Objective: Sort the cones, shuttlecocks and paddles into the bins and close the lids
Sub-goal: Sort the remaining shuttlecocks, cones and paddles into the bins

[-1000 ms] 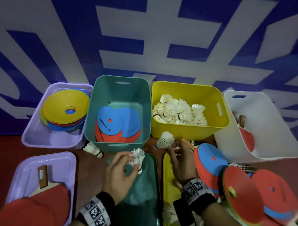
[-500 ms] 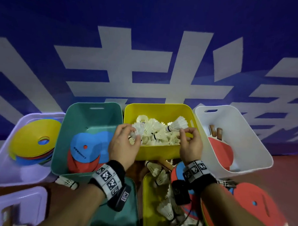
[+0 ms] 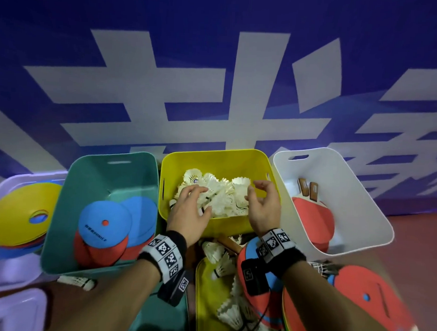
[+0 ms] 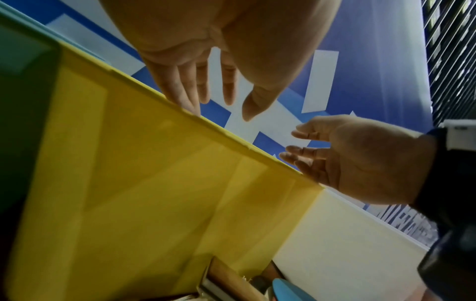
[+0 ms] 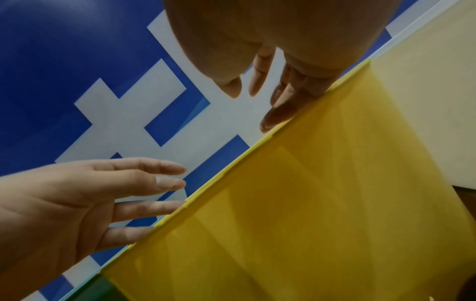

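The yellow bin [image 3: 217, 160] stands in the middle of the row, holding a heap of white shuttlecocks [image 3: 219, 195]. My left hand [image 3: 191, 209] and right hand [image 3: 260, 204] hover over its near rim with fingers spread and empty. The wrist views show both palms open above the yellow wall [image 4: 154, 183] [image 5: 335, 193]. Blue and red flat cones [image 3: 104, 225] lie in the green bin [image 3: 108, 166]. Red paddles [image 3: 312, 218] stand in the white bin [image 3: 336, 169]. Yellow cones [image 3: 17, 215] fill the lilac bin at the left.
Loose shuttlecocks [image 3: 221, 262] lie on the yellow lid [image 3: 202, 301] near me, one more [image 3: 77, 281] in front of the green bin. Red and blue cones [image 3: 371, 302] are piled at the right. A green lid lies under my left forearm. A blue and white wall stands behind the bins.
Both hands carried shuttlecocks from the lids up to the yellow bin and let them go; the fingers now spread empty over the heap.
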`<state>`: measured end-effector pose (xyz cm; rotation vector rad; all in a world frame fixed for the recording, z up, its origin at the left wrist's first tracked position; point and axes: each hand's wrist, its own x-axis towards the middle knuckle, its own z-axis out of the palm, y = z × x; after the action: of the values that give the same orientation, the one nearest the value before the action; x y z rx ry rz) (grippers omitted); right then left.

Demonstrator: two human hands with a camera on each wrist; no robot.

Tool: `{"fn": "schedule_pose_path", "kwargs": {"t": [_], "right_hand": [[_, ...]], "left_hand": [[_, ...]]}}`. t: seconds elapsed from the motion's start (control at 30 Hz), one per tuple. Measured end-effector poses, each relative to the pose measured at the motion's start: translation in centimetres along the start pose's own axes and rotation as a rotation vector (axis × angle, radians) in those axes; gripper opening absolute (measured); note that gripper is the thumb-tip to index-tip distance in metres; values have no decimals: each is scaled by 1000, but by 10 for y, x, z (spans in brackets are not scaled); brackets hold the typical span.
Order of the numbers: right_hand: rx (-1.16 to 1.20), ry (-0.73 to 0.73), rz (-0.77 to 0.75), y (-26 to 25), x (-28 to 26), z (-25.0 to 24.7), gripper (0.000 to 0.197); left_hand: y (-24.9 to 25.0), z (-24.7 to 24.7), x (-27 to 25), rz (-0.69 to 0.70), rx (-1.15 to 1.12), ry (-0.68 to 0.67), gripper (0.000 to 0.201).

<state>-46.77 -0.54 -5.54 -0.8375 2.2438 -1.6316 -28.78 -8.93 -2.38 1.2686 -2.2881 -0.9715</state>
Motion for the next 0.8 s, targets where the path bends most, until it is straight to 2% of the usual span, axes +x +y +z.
{"fn": "schedule_pose_path", "kwargs": {"t": [0.1,0.23,0.3,0.37,0.47,0.6,0.73,0.8], "right_hand": [[12,-43,-15,-4,-16,-5,24],[33,-92,-74,-16,-53,-9,4],[16,-141,-123,-13,-76,-7,12],[-30,-214,-133,-5,-99,-4,14],[-146,-365,-78,17,-127,7,3],[-268,-510,9,41,-147,28,31],[-359,-579,81,57,-155,48,62],[-395,-611,93,66,-152,56,68]], "left_hand": [[-8,-5,-17,45,-25,71,31],[-19,-13,-52,114,-82,206,20],[-27,-15,-74,134,-102,241,19],[-41,-15,-96,112,-115,256,19],[-71,-12,-127,13,-95,251,21],[-109,-8,-165,-18,35,185,23],[-139,-12,-191,-217,4,184,27],[-154,-18,-199,-305,17,180,29]]}}
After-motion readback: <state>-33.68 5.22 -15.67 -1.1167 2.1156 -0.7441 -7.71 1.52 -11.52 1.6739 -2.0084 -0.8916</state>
